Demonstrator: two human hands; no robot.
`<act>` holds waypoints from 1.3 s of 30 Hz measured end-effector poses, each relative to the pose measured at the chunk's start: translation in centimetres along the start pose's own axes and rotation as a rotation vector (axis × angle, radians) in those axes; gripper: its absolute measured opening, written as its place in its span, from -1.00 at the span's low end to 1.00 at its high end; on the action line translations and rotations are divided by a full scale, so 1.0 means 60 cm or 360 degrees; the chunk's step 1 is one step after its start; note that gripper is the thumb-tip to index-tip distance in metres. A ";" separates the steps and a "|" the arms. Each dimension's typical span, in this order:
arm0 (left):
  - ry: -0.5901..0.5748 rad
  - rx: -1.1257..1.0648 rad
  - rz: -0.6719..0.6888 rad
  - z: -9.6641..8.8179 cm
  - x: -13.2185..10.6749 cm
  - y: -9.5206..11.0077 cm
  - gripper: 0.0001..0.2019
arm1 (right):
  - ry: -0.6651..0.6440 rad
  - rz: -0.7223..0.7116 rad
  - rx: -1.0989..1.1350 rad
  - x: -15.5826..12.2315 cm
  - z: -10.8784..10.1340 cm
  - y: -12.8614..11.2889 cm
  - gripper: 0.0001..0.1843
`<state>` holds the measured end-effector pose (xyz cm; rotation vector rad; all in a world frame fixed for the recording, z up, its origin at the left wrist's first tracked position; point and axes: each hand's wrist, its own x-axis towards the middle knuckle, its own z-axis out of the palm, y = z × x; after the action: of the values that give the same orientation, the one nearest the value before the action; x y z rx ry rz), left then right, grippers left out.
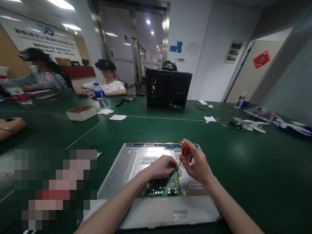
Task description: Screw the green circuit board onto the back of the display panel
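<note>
You steady the green circuit board with your clenched left hand; at its 3 o'clock, your right hand grips the red-handled screwdriver, working a screw; next, keep the tip seated.

A cardboard box and water bottle sit toward the table's far-left edge; a black monitor shell stands mid-far edge; white gloves lie right.

Dim room, ceiling strip lights glaring, wide-angle bending at edges, pixelated patches
</note>
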<state>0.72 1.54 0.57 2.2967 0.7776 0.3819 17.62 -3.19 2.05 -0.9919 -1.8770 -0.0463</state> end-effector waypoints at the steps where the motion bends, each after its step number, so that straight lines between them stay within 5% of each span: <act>1: 0.0000 -0.0001 0.0002 0.000 0.000 0.000 -0.75 | -0.0037 0.0019 0.0049 -0.001 -0.001 0.000 -0.39; 14: -0.0006 0.0002 -0.0031 0.001 0.000 -0.002 -0.73 | 0.0130 -0.0058 -0.0172 0.004 0.003 -0.001 -0.51; 23: 0.0001 -0.0003 -0.0034 0.001 0.001 0.000 -0.75 | -0.0043 0.0029 0.0104 0.002 -0.005 -0.007 -0.42; 32: -0.0009 -0.0008 -0.0015 -0.001 0.001 0.000 -0.75 | 0.0152 -0.0102 -0.0133 0.002 0.002 -0.002 -0.46; 39: -0.0039 -0.0030 -0.0017 -0.002 0.001 0.001 -0.80 | -0.0007 -0.0025 0.0093 0.000 -0.005 -0.006 -0.41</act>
<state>0.72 1.61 0.71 2.2747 0.7705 0.3539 17.64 -3.55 2.34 -0.9384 -1.8798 0.0017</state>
